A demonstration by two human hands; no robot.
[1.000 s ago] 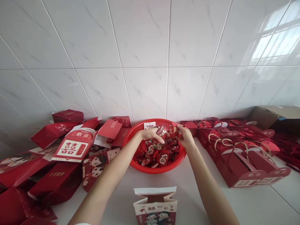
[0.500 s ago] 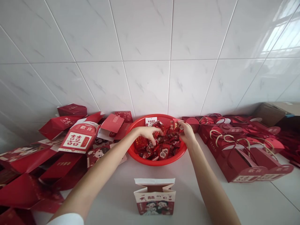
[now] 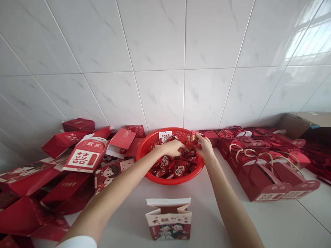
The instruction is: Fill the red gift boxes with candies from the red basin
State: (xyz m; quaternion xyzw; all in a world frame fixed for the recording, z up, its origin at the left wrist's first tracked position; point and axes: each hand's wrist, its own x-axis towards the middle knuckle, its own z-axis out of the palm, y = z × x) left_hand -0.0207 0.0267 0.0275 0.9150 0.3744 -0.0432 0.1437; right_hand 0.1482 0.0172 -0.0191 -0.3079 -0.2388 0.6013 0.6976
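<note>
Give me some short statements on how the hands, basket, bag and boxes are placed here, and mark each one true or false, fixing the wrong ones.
1. The right hand holds a red wrapped packet over the red basket. True.
2. The paper bag stands between the red basket and the wall. False: it stands on the near side of the red basket.
3. The rope-handled boxes are to the right of the red basket. True.
4. The left hand rests on the paper bag. False: it reaches into the red basket.
5. The paper bag's top is sealed flat. False: its top is open.
6. The wall is tiled. True.
</note>
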